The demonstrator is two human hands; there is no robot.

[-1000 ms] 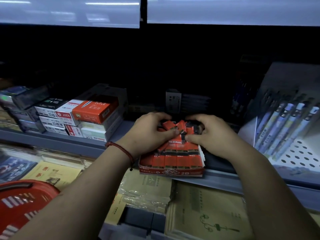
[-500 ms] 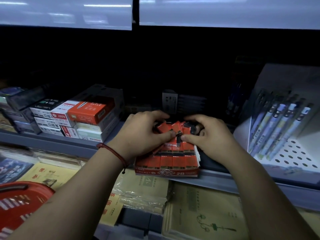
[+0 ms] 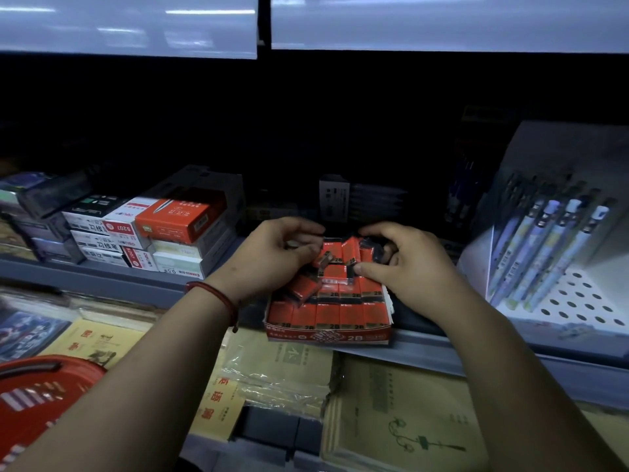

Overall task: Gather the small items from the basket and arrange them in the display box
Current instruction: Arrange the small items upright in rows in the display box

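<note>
A red display box [image 3: 328,336] marked 2B sits at the shelf's front edge, packed with rows of small red-and-black erasers [image 3: 335,313]. Several loose erasers [image 3: 340,253] lie tilted in a heap at the box's back. My left hand [image 3: 272,257] curls over the left side of the heap, its fingers pinching one tilted eraser [image 3: 323,259]. My right hand [image 3: 401,264] grips the heap from the right, thumb pressed on an eraser. The red basket [image 3: 41,400] shows at the lower left; its contents are hidden.
Stacked boxes of staples [image 3: 170,221] stand left of the display box. A perforated white pen stand [image 3: 561,240] with several pens is on the right. Wrapped notebooks [image 3: 282,369] lie on the lower shelf. A shelf panel [image 3: 442,22] hangs overhead.
My left hand's fingers have lifted and curled back from the heap's middle, exposing more of the loose erasers. My right hand stays on the right side of the heap.
</note>
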